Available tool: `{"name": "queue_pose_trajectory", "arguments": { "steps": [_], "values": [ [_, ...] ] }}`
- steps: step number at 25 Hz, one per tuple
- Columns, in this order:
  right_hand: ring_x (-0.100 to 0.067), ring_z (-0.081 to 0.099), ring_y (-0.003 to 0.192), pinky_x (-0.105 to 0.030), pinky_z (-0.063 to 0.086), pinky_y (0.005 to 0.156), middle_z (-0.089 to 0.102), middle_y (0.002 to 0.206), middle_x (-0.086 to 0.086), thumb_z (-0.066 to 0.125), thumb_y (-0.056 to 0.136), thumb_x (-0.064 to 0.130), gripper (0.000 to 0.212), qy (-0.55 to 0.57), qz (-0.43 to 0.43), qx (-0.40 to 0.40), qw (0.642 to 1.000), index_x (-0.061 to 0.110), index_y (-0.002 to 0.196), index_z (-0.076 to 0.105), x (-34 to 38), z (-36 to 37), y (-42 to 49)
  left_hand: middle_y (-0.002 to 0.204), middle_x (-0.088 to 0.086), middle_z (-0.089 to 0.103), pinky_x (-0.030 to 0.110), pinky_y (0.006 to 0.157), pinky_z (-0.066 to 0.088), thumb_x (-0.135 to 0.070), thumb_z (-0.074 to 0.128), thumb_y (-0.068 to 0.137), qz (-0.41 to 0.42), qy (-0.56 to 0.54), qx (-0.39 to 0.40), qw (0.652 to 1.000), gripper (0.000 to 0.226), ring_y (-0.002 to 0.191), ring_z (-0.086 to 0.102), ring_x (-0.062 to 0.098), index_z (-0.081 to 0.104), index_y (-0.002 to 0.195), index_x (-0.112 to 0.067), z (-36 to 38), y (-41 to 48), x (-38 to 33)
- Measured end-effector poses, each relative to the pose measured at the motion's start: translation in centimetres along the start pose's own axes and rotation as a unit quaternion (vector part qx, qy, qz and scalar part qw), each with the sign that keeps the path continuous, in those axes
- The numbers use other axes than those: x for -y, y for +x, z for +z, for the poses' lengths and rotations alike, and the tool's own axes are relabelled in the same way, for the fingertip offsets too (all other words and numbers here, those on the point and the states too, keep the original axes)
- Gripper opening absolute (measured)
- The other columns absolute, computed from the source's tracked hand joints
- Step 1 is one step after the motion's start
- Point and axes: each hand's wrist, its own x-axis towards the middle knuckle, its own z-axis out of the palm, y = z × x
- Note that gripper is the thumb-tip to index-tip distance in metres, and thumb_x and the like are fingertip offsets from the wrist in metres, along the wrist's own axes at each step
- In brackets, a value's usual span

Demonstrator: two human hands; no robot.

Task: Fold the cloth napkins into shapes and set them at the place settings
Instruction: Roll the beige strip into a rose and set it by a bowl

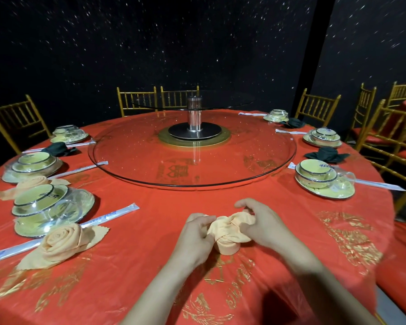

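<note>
The peach napkin sits on the near edge of the worktop, right in front of the person, rolled into a short upright coil with a looser bunch of cloth above it. The left hand pinches the left side of the coil between thumb and curled fingers. The right hand curls over the upper right lobe, with the thumb pressing into the fold. The cloth looks light, soft and limp. It will likely hold a shape only while the roll stays tight, and it can spring open if let go too soon. The firmest place to take hold seems to be low on the coil, where the layers are thickest. The free corners are better teased out with fingertips than pulled.

To the left lies a finished rose napkin, its leaf corners spread flat. It lies just beside a place setting of stacked bowls under clear wrap, with wrapped chopsticks alongside. A second peach rose sits further back on that side. Dark napkins lie at settings farther round. A glass turntable fills the middle of the red cloth, and gold chairs ring the worktop. No setting stands directly before the hands, so where this napkin belongs is unclear.
</note>
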Motion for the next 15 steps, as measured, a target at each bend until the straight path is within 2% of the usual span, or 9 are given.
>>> {"name": "queue_pose_trajectory", "arguments": {
  "steps": [1, 2, 3, 4, 5, 7, 9, 12, 15],
  "values": [
    [-0.012, 0.053, 0.08, -0.024, 0.037, 0.071, 0.056, 0.085, 0.009, 0.062, 0.084, 0.018, 0.013, 0.02, 0.018, 0.018, 0.999, 0.028, 0.092, 0.06, 0.3, -0.4, 0.6, 0.116, -0.001, 0.039, -0.009, 0.071, 0.024, 0.008, 0.052, 0.087, 0.006, 0.002, 0.001, 1.0, 0.039, 0.083, 0.042, -0.018, 0.057, 0.124, -0.005, 0.0, 0.1, -0.2],
    [-0.012, 0.05, 0.07, -0.026, 0.036, 0.065, 0.053, 0.073, 0.007, 0.059, 0.089, 0.024, 0.015, 0.017, 0.039, 0.03, 0.999, 0.025, 0.074, 0.058, 0.4, -0.6, 1.2, 0.116, -0.001, 0.038, -0.009, 0.071, 0.024, 0.008, 0.052, 0.087, 0.008, 0.0, 0.002, 1.0, 0.039, 0.081, 0.039, -0.021, 0.056, 0.124, -0.005, -0.1, 0.1, -0.3],
    [-0.013, 0.042, 0.06, -0.028, 0.031, 0.059, 0.044, 0.06, 0.006, 0.056, 0.092, 0.03, 0.036, -0.007, 0.049, 0.04, 0.998, 0.022, 0.058, 0.048, 0.2, -0.4, 1.7, 0.117, 0.0, 0.038, -0.009, 0.072, 0.026, 0.009, 0.051, 0.087, 0.011, -0.007, 0.006, 1.0, 0.04, 0.079, 0.039, -0.023, 0.056, 0.125, -0.004, -0.1, 0.0, -0.4],
    [-0.013, 0.034, 0.053, -0.029, 0.026, 0.055, 0.035, 0.053, 0.007, 0.055, 0.093, 0.033, 0.047, -0.022, 0.053, 0.049, 0.997, 0.021, 0.05, 0.039, -0.1, -0.3, 2.0, 0.118, 0.0, 0.038, -0.008, 0.072, 0.027, 0.01, 0.05, 0.088, 0.01, -0.018, 0.008, 1.0, 0.04, 0.078, 0.039, -0.025, 0.055, 0.125, -0.003, -0.1, -0.1, -0.6],
    [-0.012, 0.033, 0.051, -0.028, 0.026, 0.053, 0.035, 0.05, 0.007, 0.058, 0.092, 0.031, 0.049, -0.012, 0.055, 0.051, 0.997, 0.021, 0.048, 0.039, -0.2, -0.2, 2.2, 0.119, 0.001, 0.038, -0.007, 0.072, 0.028, 0.01, 0.049, 0.088, 0.007, -0.027, 0.01, 1.0, 0.04, 0.076, 0.04, -0.026, 0.055, 0.125, -0.002, -0.1, -0.3, -0.7],
    [-0.009, 0.043, 0.054, -0.025, 0.035, 0.054, 0.051, 0.054, 0.006, 0.067, 0.087, 0.019, 0.036, 0.099, 0.046, 0.022, 0.994, 0.022, 0.053, 0.054, -0.4, 0.2, 2.1, 0.121, 0.003, 0.038, -0.007, 0.073, 0.029, 0.011, 0.048, 0.088, -0.001, -0.04, 0.013, 0.999, 0.041, 0.075, 0.039, -0.028, 0.054, 0.126, -0.002, -0.2, -0.3, -0.8],
    [-0.008, 0.049, 0.057, -0.025, 0.039, 0.058, 0.059, 0.059, 0.003, 0.068, 0.085, 0.016, 0.029, 0.153, 0.04, -0.046, 0.986, 0.026, 0.06, 0.058, -0.9, 0.7, 1.9, 0.122, 0.003, 0.038, -0.007, 0.072, 0.029, 0.012, 0.048, 0.088, -0.013, -0.058, 0.013, 0.998, 0.042, 0.076, 0.039, -0.027, 0.052, 0.127, -0.001, -0.2, -0.2, -0.5],
    [-0.01, 0.048, 0.057, -0.026, 0.036, 0.054, 0.05, 0.055, 0.009, 0.065, 0.087, 0.023, 0.028, 0.066, 0.056, -0.111, 0.99, 0.031, 0.062, 0.053, -1.8, 1.8, 1.3, 0.126, 0.005, 0.041, -0.003, 0.075, 0.033, 0.014, 0.05, 0.086, -0.04, -0.098, -0.003, 0.994, 0.043, 0.085, 0.045, -0.018, 0.055, 0.125, -0.003, -0.4, 0.0, 0.0],
    [-0.024, 0.057, 0.074, -0.032, 0.039, 0.06, 0.059, 0.066, 0.006, 0.056, 0.092, 0.034, 0.017, -0.025, 0.074, -0.11, 0.991, 0.03, 0.075, 0.054, -2.2, 3.4, 0.6, 0.121, 0.003, 0.041, -0.003, 0.072, 0.034, 0.014, 0.052, 0.085, -0.061, -0.099, 0.001, 0.993, 0.042, 0.088, 0.046, -0.011, 0.056, 0.123, -0.001, -0.5, 0.0, 0.6]
  ]
}}
